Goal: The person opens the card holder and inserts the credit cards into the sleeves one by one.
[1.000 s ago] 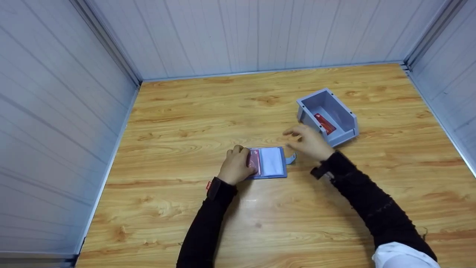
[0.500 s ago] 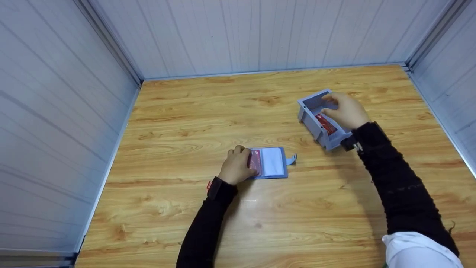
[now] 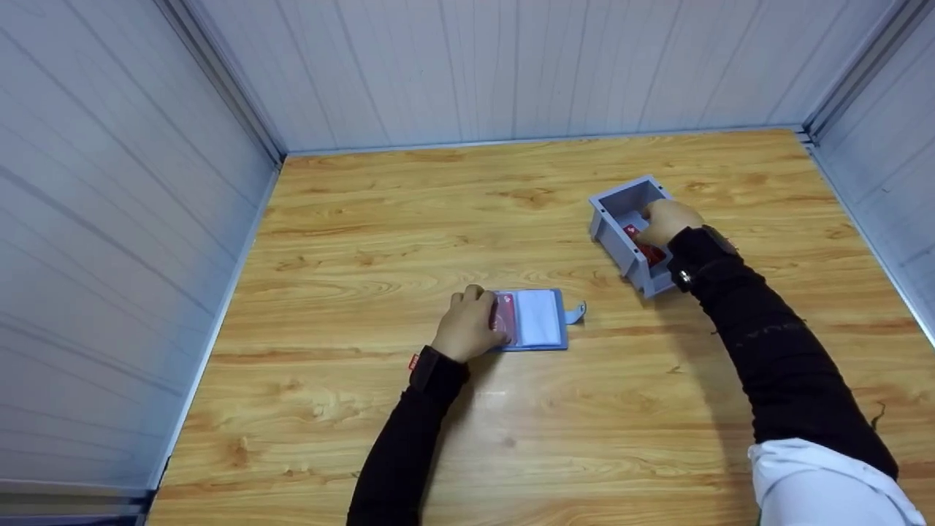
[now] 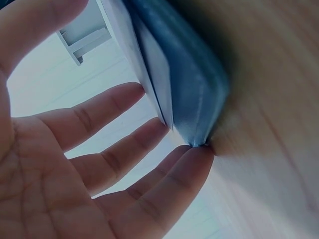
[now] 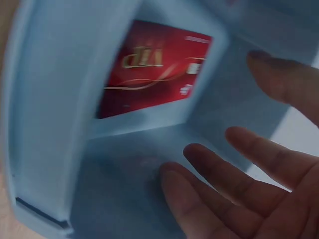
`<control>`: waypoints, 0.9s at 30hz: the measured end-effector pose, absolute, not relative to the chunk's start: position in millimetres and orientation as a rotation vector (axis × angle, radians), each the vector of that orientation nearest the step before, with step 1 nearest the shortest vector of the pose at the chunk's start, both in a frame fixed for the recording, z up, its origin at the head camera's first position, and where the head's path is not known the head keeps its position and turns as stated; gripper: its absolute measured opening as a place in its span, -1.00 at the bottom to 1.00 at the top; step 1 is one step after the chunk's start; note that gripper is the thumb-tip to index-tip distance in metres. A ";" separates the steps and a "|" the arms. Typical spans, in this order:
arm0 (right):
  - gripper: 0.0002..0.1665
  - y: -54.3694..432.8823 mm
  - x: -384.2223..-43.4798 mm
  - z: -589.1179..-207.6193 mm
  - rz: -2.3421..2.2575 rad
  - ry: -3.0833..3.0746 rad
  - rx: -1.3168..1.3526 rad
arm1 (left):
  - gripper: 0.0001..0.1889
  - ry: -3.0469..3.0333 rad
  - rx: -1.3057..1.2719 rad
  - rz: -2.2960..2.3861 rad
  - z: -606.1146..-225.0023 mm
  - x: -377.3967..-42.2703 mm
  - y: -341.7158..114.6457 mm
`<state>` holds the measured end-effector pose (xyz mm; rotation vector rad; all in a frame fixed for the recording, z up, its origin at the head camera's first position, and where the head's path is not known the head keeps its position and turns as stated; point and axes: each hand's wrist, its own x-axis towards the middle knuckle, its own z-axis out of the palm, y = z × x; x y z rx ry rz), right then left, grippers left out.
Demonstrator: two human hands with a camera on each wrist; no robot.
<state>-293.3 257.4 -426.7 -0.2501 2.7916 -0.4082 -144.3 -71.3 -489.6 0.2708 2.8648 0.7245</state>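
A blue card holder (image 3: 539,318) lies spread on the wooden table, with a pinkish-red card (image 3: 505,318) in its left sleeve and a pale sleeve on the right. My left hand (image 3: 466,329) grips its left side, thumb at the near part and fingers over the far edge. In the left wrist view several fingertips touch the holder's edge (image 4: 192,94). My right hand (image 3: 668,221) reaches into a grey-blue bin (image 3: 616,242). Its fingers are spread and loosely bent, apart from a red VIP card (image 5: 154,67) lying on the bin's floor.
The holder's strap with a snap (image 3: 575,313) sticks out to the right. White panel walls (image 3: 467,66) enclose the wooden table (image 3: 380,241) at the back and sides. The bin stands right of and behind the holder.
My right hand has moved from beside the holder to the right, over the bin, then down into it. The left hand stays on the card holder.
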 end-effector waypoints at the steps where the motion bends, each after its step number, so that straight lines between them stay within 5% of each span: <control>1: -0.32 257.1 -294.0 -428.9 -0.392 2.795 -0.252 | -0.28 2.865 0.272 0.721 -489.4 -144.4 -71.3; 10: -0.86 252.9 -294.0 -446.1 -0.302 2.789 -0.250 | -0.28 2.865 0.278 0.721 -488.6 -143.6 -71.8; 27: -0.80 257.2 -298.2 -463.4 -0.311 2.826 -0.212 | -0.28 2.872 0.256 0.695 -489.1 -143.1 -69.8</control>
